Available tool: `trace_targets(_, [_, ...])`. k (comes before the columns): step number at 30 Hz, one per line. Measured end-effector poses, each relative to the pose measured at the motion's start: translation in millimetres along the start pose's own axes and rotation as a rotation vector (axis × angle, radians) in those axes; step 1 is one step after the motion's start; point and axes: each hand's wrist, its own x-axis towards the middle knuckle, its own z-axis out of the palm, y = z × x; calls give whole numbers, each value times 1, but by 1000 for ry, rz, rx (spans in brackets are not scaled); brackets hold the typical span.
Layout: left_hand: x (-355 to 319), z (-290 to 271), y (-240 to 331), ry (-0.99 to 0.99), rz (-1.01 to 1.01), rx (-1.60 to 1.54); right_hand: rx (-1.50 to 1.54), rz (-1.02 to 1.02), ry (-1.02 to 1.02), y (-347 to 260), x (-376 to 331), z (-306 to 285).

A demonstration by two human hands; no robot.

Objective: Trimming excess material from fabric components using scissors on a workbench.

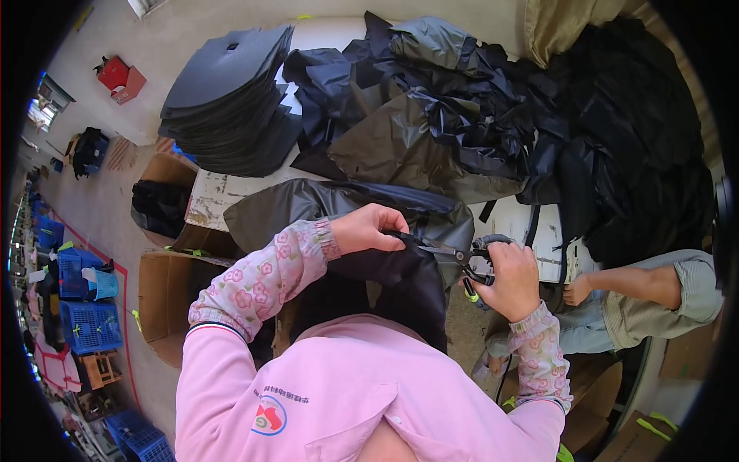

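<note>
My left hand point(368, 228) pinches the edge of a dark grey fabric piece point(323, 202) that drapes over the table edge and down toward my lap. My right hand point(510, 279) grips a pair of black-handled scissors point(462, 259) whose blades point left at the fabric edge, right next to my left fingers. Both sleeves are pink with a flower print.
A stack of black curved panels point(223, 100) lies at the back left of the white table point(206, 202). Heaps of black fabric point(462, 100) cover the table's back and right. Another person's arm point(654, 285) reaches in at the right. Cardboard boxes point(162, 292) and blue crates point(88, 323) stand left.
</note>
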Motion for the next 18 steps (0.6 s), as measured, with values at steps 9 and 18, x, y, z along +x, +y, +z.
trace_targets(9, [6, 9, -15, -17, 22, 66, -4, -33, -12, -6, 6, 2])
trace_targets(18, [6, 10, -15, -23, 23, 88, -26, -59, -42, -10, 9, 1])
